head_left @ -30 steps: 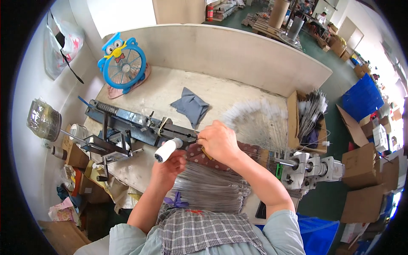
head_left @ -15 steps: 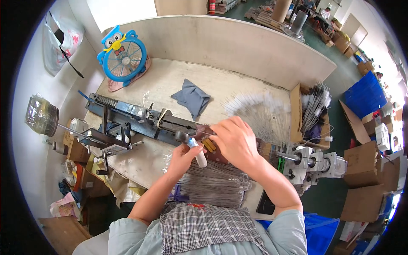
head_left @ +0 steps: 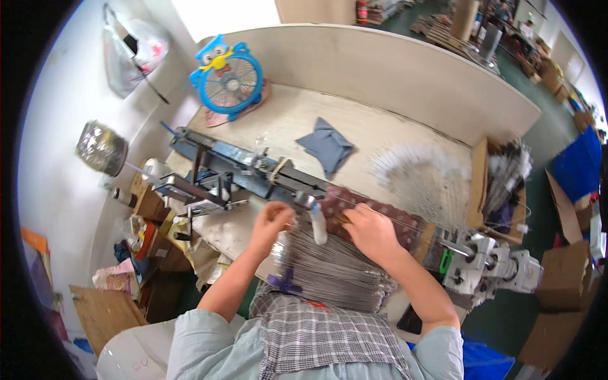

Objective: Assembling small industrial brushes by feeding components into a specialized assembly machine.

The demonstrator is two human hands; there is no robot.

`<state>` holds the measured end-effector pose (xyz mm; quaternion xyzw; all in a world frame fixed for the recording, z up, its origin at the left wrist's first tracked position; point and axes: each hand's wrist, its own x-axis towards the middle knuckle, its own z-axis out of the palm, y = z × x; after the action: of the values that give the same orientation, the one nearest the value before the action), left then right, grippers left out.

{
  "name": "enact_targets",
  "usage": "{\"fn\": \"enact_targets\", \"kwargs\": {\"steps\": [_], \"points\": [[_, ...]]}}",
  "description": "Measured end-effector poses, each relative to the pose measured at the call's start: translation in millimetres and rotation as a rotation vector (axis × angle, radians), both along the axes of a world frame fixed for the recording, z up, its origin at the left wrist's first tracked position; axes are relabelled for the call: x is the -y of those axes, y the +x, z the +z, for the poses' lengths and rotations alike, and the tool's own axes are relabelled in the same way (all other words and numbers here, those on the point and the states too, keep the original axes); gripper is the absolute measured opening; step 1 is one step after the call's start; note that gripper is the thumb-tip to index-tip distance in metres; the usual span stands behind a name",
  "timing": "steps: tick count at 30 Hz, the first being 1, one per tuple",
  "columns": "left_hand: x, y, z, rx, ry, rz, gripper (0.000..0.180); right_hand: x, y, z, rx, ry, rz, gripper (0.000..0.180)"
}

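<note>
My left hand (head_left: pixel 272 221) is just left of a lever with a white wrapped handle (head_left: pixel 318 227), apart from it. Its fingers are curled together and slightly blurred; what they pinch, if anything, cannot be made out. My right hand (head_left: pixel 368 228) is low over a dark red dotted cloth (head_left: pixel 402 220), its fingers bent down by a small brass-coloured piece (head_left: pixel 343 218) that they partly cover. A thin wire (head_left: pixel 380 214) stretches across the cloth from the long metal bench fixture (head_left: pixel 244 168) toward a machine head (head_left: pixel 484 259). Below the hands lies a thick bundle of thin metal rods (head_left: pixel 332 266).
A blue animal-shaped fan (head_left: pixel 229 82) stands at the back left. Behind the fixture lies a grey cloth (head_left: pixel 326 147). White-tipped rods (head_left: pixel 421 180) spread at the right, beside a cardboard box (head_left: pixel 479 183) of rods. A crank frame (head_left: pixel 196 193) juts from the left edge.
My left hand has let go of the white handle and moved left. My right hand has lowered toward the brass-coloured piece. The whole view has shifted, so the bench appears further right.
</note>
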<state>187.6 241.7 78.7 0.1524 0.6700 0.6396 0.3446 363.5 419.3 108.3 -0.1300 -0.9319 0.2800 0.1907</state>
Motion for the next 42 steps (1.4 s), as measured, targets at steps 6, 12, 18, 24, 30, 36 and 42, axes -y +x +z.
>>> {"fn": "enact_targets", "kwargs": {"steps": [6, 12, 18, 24, 30, 36, 42], "points": [[79.4, -66.5, -12.2, 0.511, 0.162, 0.437, 0.020, 10.0, 4.1, 16.6, 0.077, -0.099, 0.005, 0.016], [85.8, -77.7, -26.9, 0.546, 0.238, 0.535, 0.016, 10.8, 3.5, 16.8, 0.084, -0.058, 0.014, 0.014], [49.3, -33.5, -29.9, 0.314, 0.341, 0.521, 0.010, 7.5, 19.6, 62.1, -0.039, -0.052, -0.055, 0.016], [-51.0, 84.1, 33.8, 0.305, 0.341, -0.123, 0.016, -20.9, 27.2, 64.4, -0.049, -0.332, -0.291, 0.015], [-87.0, 100.7, 14.3, 0.200, 0.370, -0.310, 0.016, -23.0, 53.1, 62.2, -0.065, -0.434, -0.282, 0.016], [-89.2, 98.1, 21.8, 0.173, 0.301, -0.125, 0.016, -28.5, 57.2, 59.8, -0.133, -0.183, -0.121, 0.014], [-75.7, 80.6, 33.5, 0.204, 0.319, 0.016, 0.017, -23.1, 2.5, 60.5, -0.252, 0.241, -0.230, 0.010]]}}
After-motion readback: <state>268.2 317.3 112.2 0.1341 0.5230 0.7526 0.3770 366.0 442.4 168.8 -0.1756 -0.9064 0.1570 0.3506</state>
